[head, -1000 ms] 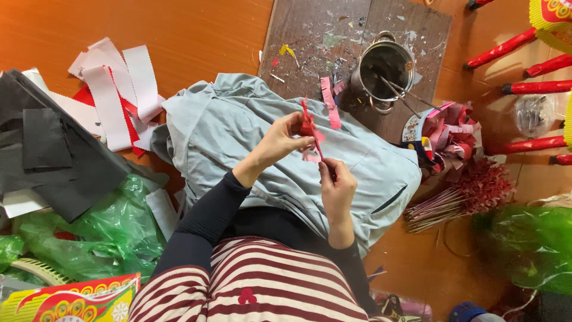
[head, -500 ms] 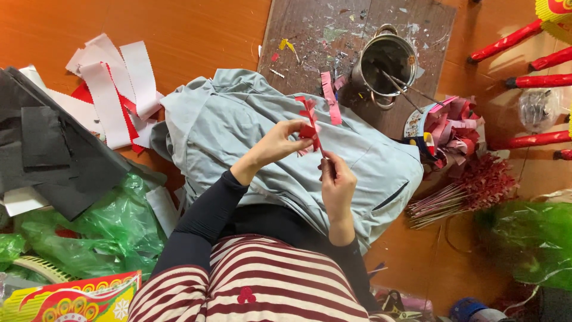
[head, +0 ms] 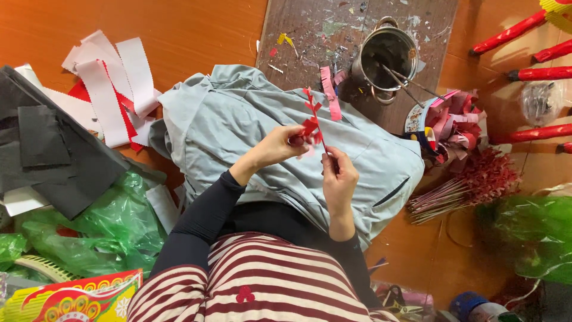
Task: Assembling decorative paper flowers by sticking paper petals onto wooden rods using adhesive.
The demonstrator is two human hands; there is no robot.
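The left hand [head: 280, 145] pinches red paper leaves on a thin stick [head: 316, 122]; the right hand [head: 339, 179] pinches its lower end. It looks light, flimsy and easily torn, best held by the stick.

An orange wooden floor [head: 196, 30] carries everything. On it lie white and red paper strips [head: 110, 83], dark grey sheets [head: 44, 149], green plastic bags [head: 101, 229] and a paint-flecked board [head: 333, 30] bearing a metal pot [head: 387, 53]. A bundle of red-tipped sticks [head: 471, 182] rests nearby.

Both hands, left hand [head: 279, 146] and right hand [head: 339, 176], pinch a red-fringed stick [head: 314, 118] over a grey jacket [head: 238, 125].
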